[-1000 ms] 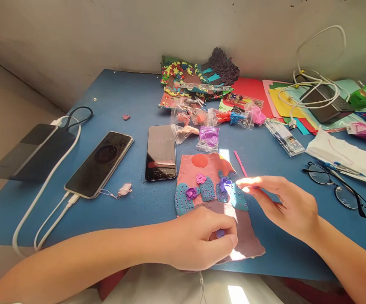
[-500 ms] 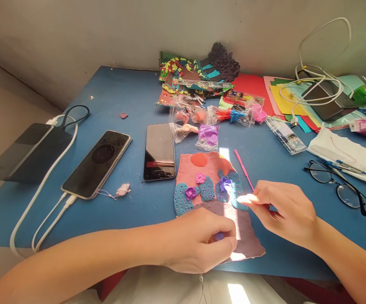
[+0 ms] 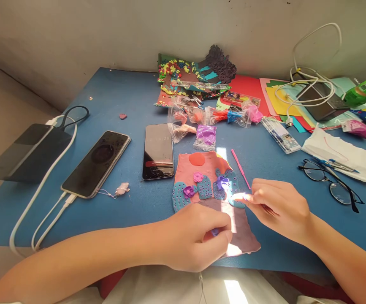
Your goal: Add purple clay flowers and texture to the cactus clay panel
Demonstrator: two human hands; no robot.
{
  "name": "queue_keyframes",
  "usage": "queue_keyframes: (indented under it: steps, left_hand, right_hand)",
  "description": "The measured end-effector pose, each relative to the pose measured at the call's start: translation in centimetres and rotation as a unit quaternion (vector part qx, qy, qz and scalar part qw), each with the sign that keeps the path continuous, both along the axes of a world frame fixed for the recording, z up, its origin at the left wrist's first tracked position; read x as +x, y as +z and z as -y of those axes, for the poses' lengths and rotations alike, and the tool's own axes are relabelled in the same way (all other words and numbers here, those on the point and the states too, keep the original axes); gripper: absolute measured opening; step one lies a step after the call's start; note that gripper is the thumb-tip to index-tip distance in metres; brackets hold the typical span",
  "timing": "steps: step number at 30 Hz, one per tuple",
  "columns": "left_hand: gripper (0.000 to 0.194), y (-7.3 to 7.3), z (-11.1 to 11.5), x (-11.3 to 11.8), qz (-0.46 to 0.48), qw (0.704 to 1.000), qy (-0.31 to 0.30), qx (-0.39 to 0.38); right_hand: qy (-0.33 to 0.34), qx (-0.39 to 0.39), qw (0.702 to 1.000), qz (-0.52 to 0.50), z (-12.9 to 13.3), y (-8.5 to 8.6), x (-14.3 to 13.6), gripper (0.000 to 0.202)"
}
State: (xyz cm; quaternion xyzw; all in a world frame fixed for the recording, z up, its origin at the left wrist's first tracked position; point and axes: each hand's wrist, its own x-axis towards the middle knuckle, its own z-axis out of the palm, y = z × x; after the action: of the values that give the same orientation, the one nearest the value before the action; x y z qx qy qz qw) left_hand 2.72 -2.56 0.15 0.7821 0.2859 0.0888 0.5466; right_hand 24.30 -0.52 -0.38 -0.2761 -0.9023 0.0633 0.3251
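Observation:
My left hand (image 3: 198,236) rests over the lower part of a clay picture (image 3: 246,230), fingers curled round a lump of blue-purple clay (image 3: 215,232) that is mostly hidden. Above the picture's right side, my right hand (image 3: 279,209) pinches what looks like a small bit of purple clay (image 3: 245,196), its fingertips over a dotted blue-green cactus shape (image 3: 235,181). More such shapes, a pink flower (image 3: 198,177), purple flowers (image 3: 189,192) and an orange-red disc (image 3: 196,159) decorate the picture. A thin pink modelling tool (image 3: 240,168) lies beyond my right hand.
Two phones (image 3: 159,152) (image 3: 96,164) lie left of the picture, one plugged into white cables. Bagged clay (image 3: 206,137) sits behind it. Eyeglasses (image 3: 339,190) and white paper (image 3: 337,156) are at right. Finished-looking clay pieces (image 3: 198,76) lie by the wall.
The view has shifted slightly. My right hand stays pinched over the cactus, tilted a little, and a purple bit now shows at its fingertips. My left hand keeps its curled hold.

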Motion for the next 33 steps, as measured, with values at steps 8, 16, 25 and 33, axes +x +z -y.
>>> queue_keyframes:
  steps: [8, 16, 25, 33]
  left_hand:
    - [0.034, 0.5, -0.2, -2.2, -0.049, 0.755, 0.119, 0.644]
    - [0.034, 1.0, -1.8, -12.2, -0.205, 0.585, 0.655, 0.432]
    - [0.034, -0.2, -1.9, -13.9, -0.316, 0.632, 0.671, 0.222]
    - [0.044, -0.9, -1.9, -14.7, -0.293, 0.548, 0.714, 0.322]
  right_hand:
    - [-0.025, 0.01, 0.998, 0.058, -0.1, -0.9, -0.1, 0.012]
    - [-0.017, 0.078, 0.994, 0.069, 0.0, -0.7, -0.5, 0.016]
    - [-0.017, 0.081, 0.993, 0.09, 0.0, -1.0, -0.3, 0.017]
    - [-0.024, 0.11, 0.988, 0.107, 0.0, -0.7, -0.4, 0.009]
